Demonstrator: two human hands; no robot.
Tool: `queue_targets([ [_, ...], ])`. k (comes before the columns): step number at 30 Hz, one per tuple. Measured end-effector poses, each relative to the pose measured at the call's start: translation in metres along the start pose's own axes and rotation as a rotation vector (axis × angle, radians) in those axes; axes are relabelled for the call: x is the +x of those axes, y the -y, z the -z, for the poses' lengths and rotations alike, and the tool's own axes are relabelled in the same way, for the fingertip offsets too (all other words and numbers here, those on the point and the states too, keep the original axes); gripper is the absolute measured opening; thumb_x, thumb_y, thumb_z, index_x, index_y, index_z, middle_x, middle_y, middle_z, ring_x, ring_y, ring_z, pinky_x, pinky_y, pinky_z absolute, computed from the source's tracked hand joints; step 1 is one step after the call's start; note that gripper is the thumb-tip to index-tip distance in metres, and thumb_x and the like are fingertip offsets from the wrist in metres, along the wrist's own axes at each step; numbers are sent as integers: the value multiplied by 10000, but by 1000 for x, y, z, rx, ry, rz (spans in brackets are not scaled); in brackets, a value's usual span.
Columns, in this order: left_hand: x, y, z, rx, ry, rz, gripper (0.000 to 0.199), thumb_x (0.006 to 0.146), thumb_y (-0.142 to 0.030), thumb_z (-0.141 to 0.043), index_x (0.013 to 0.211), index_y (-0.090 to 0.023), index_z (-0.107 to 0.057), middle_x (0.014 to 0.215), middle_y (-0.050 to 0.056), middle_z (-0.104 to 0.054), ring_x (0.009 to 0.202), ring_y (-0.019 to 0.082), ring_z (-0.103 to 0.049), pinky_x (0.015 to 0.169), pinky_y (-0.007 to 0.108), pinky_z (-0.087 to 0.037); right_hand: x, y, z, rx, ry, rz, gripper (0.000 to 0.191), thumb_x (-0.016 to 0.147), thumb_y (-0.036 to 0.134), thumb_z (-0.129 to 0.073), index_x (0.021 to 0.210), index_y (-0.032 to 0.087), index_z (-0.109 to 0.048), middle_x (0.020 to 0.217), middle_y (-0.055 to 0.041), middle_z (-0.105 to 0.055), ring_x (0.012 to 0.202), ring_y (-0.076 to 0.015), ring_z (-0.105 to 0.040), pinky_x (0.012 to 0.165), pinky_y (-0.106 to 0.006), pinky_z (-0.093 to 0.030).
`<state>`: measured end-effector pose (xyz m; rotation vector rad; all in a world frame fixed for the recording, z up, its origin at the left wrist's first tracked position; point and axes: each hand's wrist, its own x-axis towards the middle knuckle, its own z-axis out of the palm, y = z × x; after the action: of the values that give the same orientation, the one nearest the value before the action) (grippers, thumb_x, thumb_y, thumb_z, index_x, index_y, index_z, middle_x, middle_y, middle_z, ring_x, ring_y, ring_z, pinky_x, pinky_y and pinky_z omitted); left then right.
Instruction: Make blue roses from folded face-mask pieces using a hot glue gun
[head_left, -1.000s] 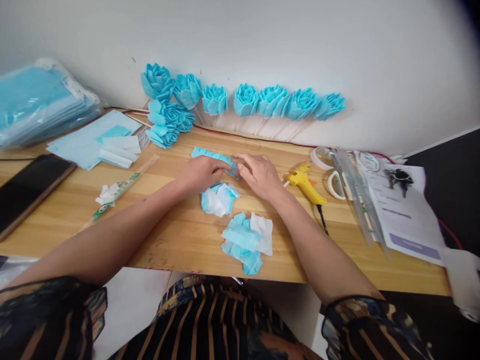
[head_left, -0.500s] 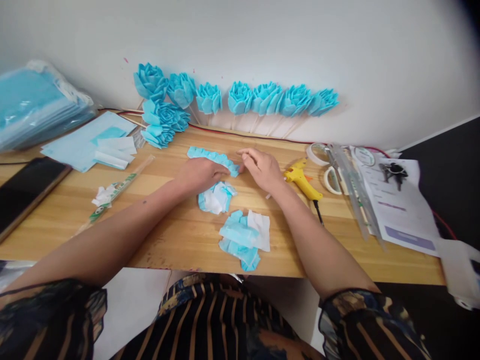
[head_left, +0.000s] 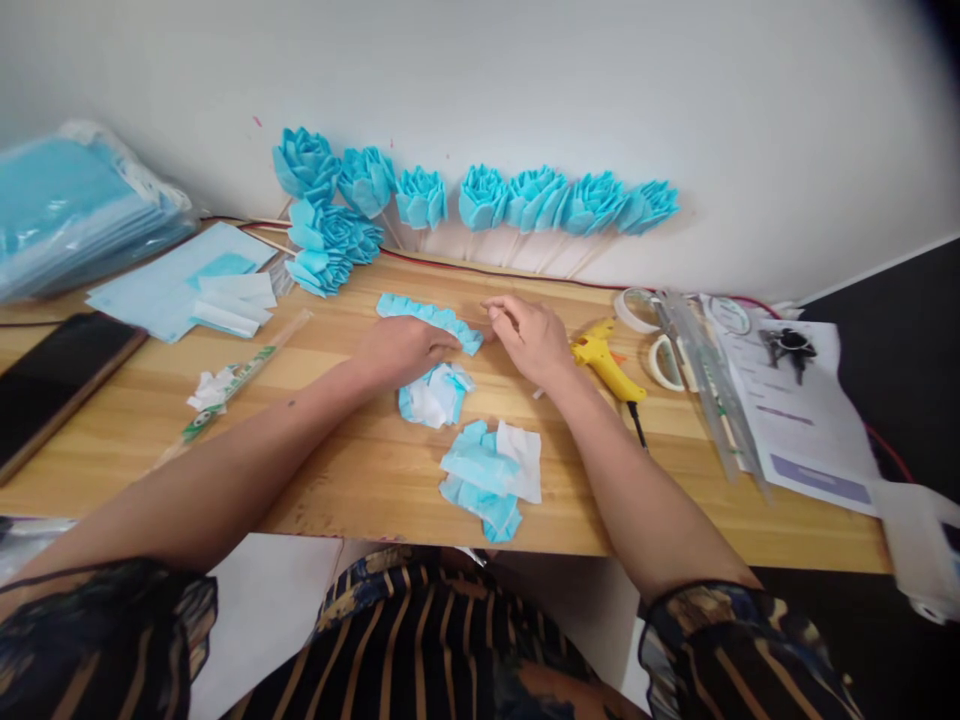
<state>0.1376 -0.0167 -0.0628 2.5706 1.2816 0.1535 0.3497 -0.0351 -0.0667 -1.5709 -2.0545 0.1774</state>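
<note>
On the desk lies a strip of light-blue petals [head_left: 427, 314], folded from thin non-woven cloth with a scalloped edge. My left hand [head_left: 401, 350] lies palm down over its near edge, fingers together and closed on the strip near its right end. My right hand [head_left: 531, 338] is just beyond that end, fingers bent and apart, with nothing visible in them. Below my left hand sits a crumpled blue-and-white cloth piece [head_left: 437, 396]. Nearer the desk edge is a loose pile of similar blue pieces [head_left: 484, 470].
Finished blue cloth flowers [head_left: 540, 198] on sticks lean along the wall. A yellow glue gun [head_left: 611, 365] lies right of my right hand, near tape rolls [head_left: 665, 362] and keys [head_left: 791, 350] on a paper. At left are a phone [head_left: 60, 385], cloth sheets [head_left: 161, 290] and a plastic bag [head_left: 82, 210].
My right hand has shifted slightly right, away from the strip's end. My left hand stays on the strip. The whole view has moved a little.
</note>
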Motion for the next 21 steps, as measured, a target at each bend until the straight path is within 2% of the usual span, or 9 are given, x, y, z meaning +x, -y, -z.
queue_targets([
  [3, 0, 0, 1, 11, 1, -2, 376, 960, -261, -451, 1207, -319, -729, 1124, 45, -766, 933, 214, -692, 783, 286, -473, -1, 3, 0, 81, 37, 31, 297, 990, 318, -434, 1101, 202, -684, 795, -5, -778, 841, -198, -712, 798, -297, -456],
  [6, -1, -1, 2, 16, 2, -1, 387, 956, -250, -446, 1215, -316, -725, 1120, 50, -767, 941, 224, -696, 776, 292, -474, -1, 2, -2, 66, 83, 28, 291, 990, 315, -429, 1078, 212, -687, 805, -2, -780, 854, -200, -712, 804, -298, -452],
  [11, -2, -2, 4, 12, 11, -16, 394, 954, -250, -438, 1214, -302, -729, 1166, 56, -752, 962, 259, -700, 763, 320, -476, -1, 1, -1, 51, 18, -23, 295, 984, 316, -430, 1077, 210, -689, 814, -19, -777, 871, -211, -710, 799, -311, -451],
  [16, -2, -1, 3, 16, 2, -10, 395, 947, -241, -445, 1218, -308, -726, 1137, 49, -762, 965, 236, -697, 761, 298, -476, -2, 5, -1, 141, 61, -2, 274, 970, 348, -465, 1064, 216, -686, 804, -8, -776, 790, -190, -701, 759, -296, -461],
  [21, -1, 0, 3, -5, 25, 0, 391, 948, -248, -451, 1220, -321, -722, 1193, 39, -743, 995, 238, -691, 788, 306, -477, -2, 4, 1, 63, -40, -44, 265, 960, 331, -474, 1048, 208, -692, 854, -37, -776, 828, -212, -697, 783, -319, -459],
])
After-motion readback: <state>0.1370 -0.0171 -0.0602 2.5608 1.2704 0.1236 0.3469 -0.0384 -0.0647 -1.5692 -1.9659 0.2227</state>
